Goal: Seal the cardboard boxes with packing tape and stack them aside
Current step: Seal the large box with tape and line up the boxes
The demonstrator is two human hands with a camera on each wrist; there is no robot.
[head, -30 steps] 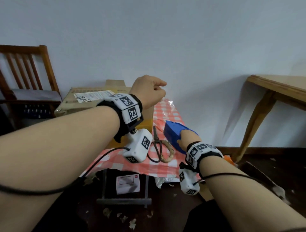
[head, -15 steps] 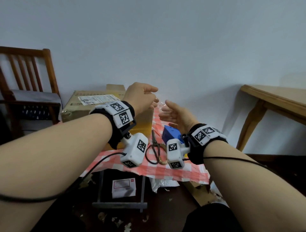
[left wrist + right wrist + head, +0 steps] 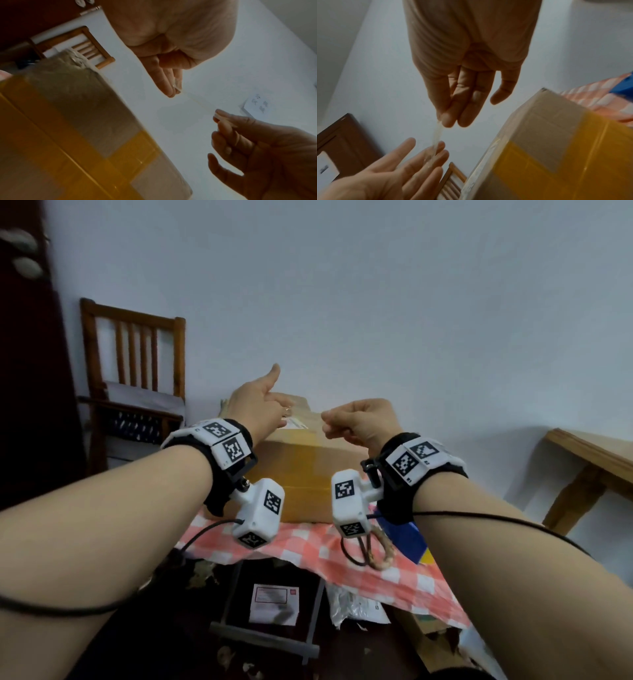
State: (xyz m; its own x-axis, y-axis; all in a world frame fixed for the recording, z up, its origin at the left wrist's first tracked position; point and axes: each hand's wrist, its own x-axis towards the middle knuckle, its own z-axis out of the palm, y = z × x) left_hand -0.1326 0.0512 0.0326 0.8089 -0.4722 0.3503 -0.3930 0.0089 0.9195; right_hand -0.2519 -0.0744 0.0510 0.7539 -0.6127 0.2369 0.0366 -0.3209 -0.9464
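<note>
A cardboard box [image 3: 308, 470] with yellow tape bands stands on the red-checked tablecloth [image 3: 308, 546]; it also fills the left wrist view [image 3: 77, 121] and right wrist view [image 3: 556, 148]. Both hands hover above its top, near the wall. My right hand [image 3: 329, 422] is curled and pinches one end of a thin twisted strip of clear tape [image 3: 436, 136] between thumb and fingers [image 3: 447, 119]. The strip's other end sticks to the straight fingers [image 3: 435, 151] of my left hand [image 3: 270, 409], whose palm is spread and thumb raised. The blue tape dispenser [image 3: 407, 535] lies on the cloth under my right wrist.
Scissors [image 3: 373, 553] lie beside the dispenser near the cloth's front edge. A wooden chair [image 3: 133, 364] stands at the left by the wall, a wooden table [image 3: 589, 453] at the right. White parcels [image 3: 274, 604] and scraps lie on the floor under the table.
My right hand left the blue dispenser and rose to meet the left hand. It now pinches the tape strip stuck to the left fingers, and both hands are above the box.
</note>
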